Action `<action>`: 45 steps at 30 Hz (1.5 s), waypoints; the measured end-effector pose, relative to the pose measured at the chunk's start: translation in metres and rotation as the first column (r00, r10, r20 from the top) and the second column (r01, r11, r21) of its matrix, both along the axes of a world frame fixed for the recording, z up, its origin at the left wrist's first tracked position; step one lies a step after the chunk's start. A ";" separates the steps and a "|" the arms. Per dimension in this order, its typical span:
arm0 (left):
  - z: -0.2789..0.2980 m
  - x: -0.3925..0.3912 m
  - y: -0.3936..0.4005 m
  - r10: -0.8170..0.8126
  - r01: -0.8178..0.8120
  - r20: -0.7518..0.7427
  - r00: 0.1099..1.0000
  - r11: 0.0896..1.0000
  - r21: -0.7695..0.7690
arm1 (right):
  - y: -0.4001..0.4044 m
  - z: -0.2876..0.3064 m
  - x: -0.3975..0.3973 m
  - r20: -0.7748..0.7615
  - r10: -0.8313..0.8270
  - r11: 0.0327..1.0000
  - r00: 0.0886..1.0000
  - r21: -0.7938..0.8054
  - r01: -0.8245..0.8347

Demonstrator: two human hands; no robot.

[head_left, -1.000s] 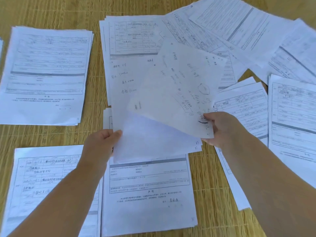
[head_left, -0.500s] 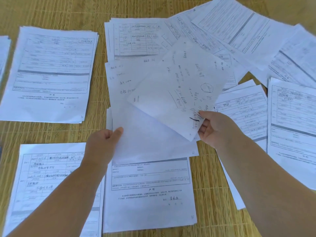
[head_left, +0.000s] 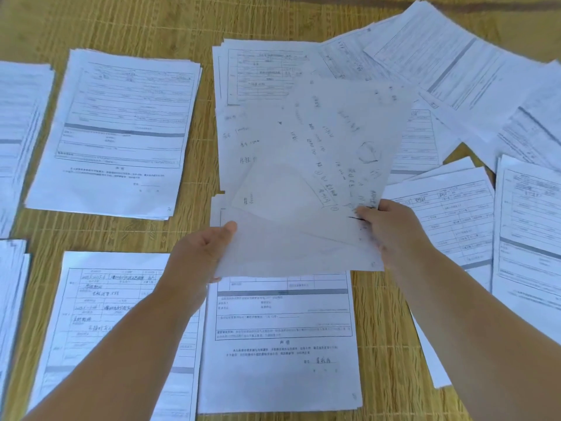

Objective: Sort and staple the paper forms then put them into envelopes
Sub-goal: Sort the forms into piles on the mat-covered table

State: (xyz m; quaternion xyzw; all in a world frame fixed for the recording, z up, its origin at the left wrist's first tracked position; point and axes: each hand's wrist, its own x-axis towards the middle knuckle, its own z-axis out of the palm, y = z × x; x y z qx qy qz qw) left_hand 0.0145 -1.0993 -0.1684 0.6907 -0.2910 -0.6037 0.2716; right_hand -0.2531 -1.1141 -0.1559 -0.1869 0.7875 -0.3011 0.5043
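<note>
Two hands hold a few loose sheets in the air above the desk, which is covered by a woven mat and spread with piles of printed forms. The left hand pinches the lower left edge of the bottom sheet, thumb on top and fingers hidden beneath. The right hand pinches the lower right corner of the handwritten sheet, which fans out tilted over the other. Directly below them lies a form stack, with another pile to the upper left and a messier spread of forms at the upper right. These sheets look thin and light, almost translucent, so they will likely sag, slide over one another and crease if squeezed hard. Holding them at opposite edges, as here, seems the best way to keep them flat and separable. No stapler or envelopes are visible, so sorting looks to be the step in hand.
</note>
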 end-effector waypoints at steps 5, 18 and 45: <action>0.004 0.004 -0.005 -0.002 0.002 -0.049 0.999 1.000 -0.003 | -0.005 -0.003 0.000 -0.066 -0.047 0.998 0.997 -0.044 0.044; 0.009 0.003 -0.019 0.065 -0.058 0.129 0.989 0.997 -0.058 | -0.033 -0.003 -0.008 -0.014 -0.009 0.998 1.000 0.054 0.010; 0.006 0.063 -0.097 -0.605 0.632 0.786 -0.125 0.562 0.534 | -0.090 -0.003 0.065 -0.038 0.322 0.947 0.946 0.030 -0.321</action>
